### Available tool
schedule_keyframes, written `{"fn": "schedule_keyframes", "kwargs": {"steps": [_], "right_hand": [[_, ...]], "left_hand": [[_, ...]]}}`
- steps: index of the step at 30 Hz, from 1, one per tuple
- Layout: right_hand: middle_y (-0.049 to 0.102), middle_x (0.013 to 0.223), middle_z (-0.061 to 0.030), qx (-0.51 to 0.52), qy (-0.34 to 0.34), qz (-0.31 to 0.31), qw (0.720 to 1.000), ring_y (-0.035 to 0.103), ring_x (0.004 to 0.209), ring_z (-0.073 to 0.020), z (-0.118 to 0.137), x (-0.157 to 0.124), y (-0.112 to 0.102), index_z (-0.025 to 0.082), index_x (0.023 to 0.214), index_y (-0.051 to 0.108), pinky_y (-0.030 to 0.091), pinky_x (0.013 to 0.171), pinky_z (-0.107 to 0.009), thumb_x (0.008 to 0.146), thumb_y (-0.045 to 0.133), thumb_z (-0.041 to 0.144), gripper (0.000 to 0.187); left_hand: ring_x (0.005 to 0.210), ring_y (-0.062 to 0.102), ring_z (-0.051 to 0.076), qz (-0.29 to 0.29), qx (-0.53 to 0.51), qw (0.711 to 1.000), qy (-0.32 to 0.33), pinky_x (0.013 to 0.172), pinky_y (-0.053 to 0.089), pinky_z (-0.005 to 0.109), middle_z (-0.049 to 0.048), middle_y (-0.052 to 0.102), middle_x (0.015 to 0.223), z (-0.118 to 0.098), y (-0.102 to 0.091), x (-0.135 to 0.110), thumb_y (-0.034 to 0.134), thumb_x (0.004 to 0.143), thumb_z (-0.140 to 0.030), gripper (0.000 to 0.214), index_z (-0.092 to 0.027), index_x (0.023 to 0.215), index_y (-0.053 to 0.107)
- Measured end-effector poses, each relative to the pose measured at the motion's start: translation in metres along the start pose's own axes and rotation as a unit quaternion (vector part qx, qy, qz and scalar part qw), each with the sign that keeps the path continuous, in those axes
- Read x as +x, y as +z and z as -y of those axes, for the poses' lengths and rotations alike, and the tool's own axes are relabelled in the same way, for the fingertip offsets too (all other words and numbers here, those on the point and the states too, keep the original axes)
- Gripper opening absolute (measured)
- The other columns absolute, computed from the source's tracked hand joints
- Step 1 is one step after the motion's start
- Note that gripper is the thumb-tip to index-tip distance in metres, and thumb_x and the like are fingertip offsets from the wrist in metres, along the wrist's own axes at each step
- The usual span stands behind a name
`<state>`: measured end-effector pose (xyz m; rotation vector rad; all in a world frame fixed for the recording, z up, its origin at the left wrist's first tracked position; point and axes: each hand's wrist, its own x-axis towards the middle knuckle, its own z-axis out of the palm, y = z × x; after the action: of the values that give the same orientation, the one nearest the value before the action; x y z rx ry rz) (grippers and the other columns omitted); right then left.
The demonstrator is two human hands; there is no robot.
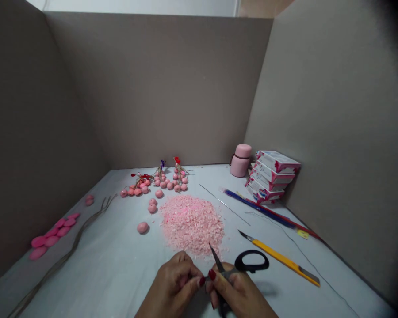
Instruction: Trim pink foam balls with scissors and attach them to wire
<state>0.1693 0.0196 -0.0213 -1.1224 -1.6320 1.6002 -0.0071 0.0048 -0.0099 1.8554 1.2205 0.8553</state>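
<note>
My right hand is closed around a pair of scissors with black handles, one pointed blade angled up and away from me. My left hand is closed in a pinch, its fingertips almost meeting those of my right hand. Whatever lies between the left fingertips is too small and hidden to name. Just beyond both hands spreads a heap of pink shavings. Left of the heap sit a smooth pink ball and a few similar balls.
Bunches of pink balls tied with twine lie farther back. At left are flat bright-pink ovals and long twine strands. At right lie a yellow-handled craft knife, a metal needle, blue sticks, stacked boxes and a pink flask.
</note>
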Motion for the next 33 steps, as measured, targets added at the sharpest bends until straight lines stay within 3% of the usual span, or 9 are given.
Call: {"fn": "schedule_keyframes", "kwargs": {"steps": [4, 9, 14, 18, 22, 24, 30, 33], "right_hand": [[0.05, 0.053, 0.0003, -0.014, 0.014, -0.023, 1.0, 0.04, 0.049, -0.0112, -0.001, 0.002, -0.006, 0.015, 0.065, 0.06, 0.029, 0.05, -0.024, 0.078, 0.04, 0.071, 0.061], [0.052, 0.056, -0.0019, 0.019, 0.006, -0.136, 0.991, 0.048, 0.062, -0.0152, 0.007, 0.005, -0.013, 0.017, 0.053, 0.059, 0.035, 0.061, -0.025, 0.078, 0.042, 0.069, 0.06], [0.048, 0.054, -0.0006, 0.019, 0.015, -0.141, 0.99, 0.044, 0.059, -0.0148, 0.01, 0.007, -0.013, 0.017, 0.052, 0.058, 0.032, 0.06, -0.026, 0.075, 0.042, 0.072, 0.061], [0.05, 0.056, -0.001, 0.017, 0.018, -0.137, 0.99, 0.042, 0.059, -0.0146, 0.01, 0.005, -0.012, 0.017, 0.055, 0.059, 0.03, 0.06, -0.027, 0.075, 0.044, 0.07, 0.059], [0.049, 0.056, -0.001, 0.036, 0.013, -0.135, 0.99, 0.042, 0.059, -0.0152, 0.011, 0.005, -0.013, 0.018, 0.053, 0.057, 0.03, 0.058, -0.026, 0.075, 0.041, 0.073, 0.062], [0.049, 0.054, -0.0007, 0.047, 0.009, -0.132, 0.99, 0.042, 0.058, -0.0152, 0.012, 0.005, -0.013, 0.018, 0.053, 0.057, 0.031, 0.057, -0.026, 0.074, 0.041, 0.074, 0.062], [0.049, 0.051, 0.0006, 0.069, 0.003, -0.146, 0.987, 0.042, 0.057, -0.0143, 0.013, 0.005, -0.014, 0.017, 0.058, 0.059, 0.032, 0.06, -0.027, 0.073, 0.044, 0.074, 0.061], [0.049, 0.052, -0.0001, 0.057, -0.001, -0.149, 0.987, 0.043, 0.059, -0.0147, 0.012, 0.006, -0.014, 0.017, 0.057, 0.059, 0.032, 0.062, -0.027, 0.074, 0.042, 0.075, 0.063]], "left_hand": [[0.063, 0.048, 0.015, -0.022, 0.013, 0.999, -0.023, 0.059, 0.037, 0.025, 0.0009, 0.05, 0.067, 0.003, -0.008, 0.001, 0.045, 0.086, -0.033, 0.029, -0.017, 0.065, 0.057], [0.06, 0.048, 0.014, -0.084, 0.097, 0.989, -0.072, 0.058, 0.036, 0.025, -0.001, 0.05, 0.065, 0.011, -0.019, 0.004, 0.049, 0.083, -0.03, 0.024, -0.018, 0.063, 0.052], [0.055, 0.048, 0.015, -0.125, 0.146, 0.975, -0.115, 0.054, 0.032, 0.025, -0.0031, 0.053, 0.059, 0.012, -0.021, 0.004, 0.054, 0.08, -0.031, 0.015, -0.02, 0.069, 0.055], [0.06, 0.05, 0.015, -0.141, 0.076, 0.981, -0.106, 0.06, 0.033, 0.025, -0.0025, 0.056, 0.065, 0.009, -0.023, 0.003, 0.047, 0.085, -0.034, 0.019, -0.021, 0.081, 0.061], [0.052, 0.035, 0.012, -0.157, 0.007, 0.979, -0.127, 0.052, 0.026, 0.023, -0.0071, 0.035, 0.053, 0.01, -0.028, 0.006, 0.048, 0.084, -0.044, 0.035, -0.019, 0.059, 0.047], [0.05, 0.031, 0.01, -0.141, -0.034, 0.979, -0.14, 0.049, 0.024, 0.022, -0.008, 0.033, 0.053, 0.009, -0.03, 0.007, 0.047, 0.083, -0.048, 0.037, -0.019, 0.06, 0.046], [0.04, 0.033, 0.007, -0.043, -0.179, 0.964, -0.194, 0.036, 0.026, 0.017, -0.0081, 0.039, 0.055, -0.007, -0.024, 0.003, 0.038, 0.083, -0.061, 0.049, -0.015, 0.085, 0.056], [0.045, 0.039, 0.007, -0.03, -0.293, 0.934, -0.2, 0.036, 0.028, 0.015, -0.0058, 0.042, 0.062, -0.011, -0.02, -0.001, 0.037, 0.083, -0.062, 0.052, -0.015, 0.097, 0.055]]}}
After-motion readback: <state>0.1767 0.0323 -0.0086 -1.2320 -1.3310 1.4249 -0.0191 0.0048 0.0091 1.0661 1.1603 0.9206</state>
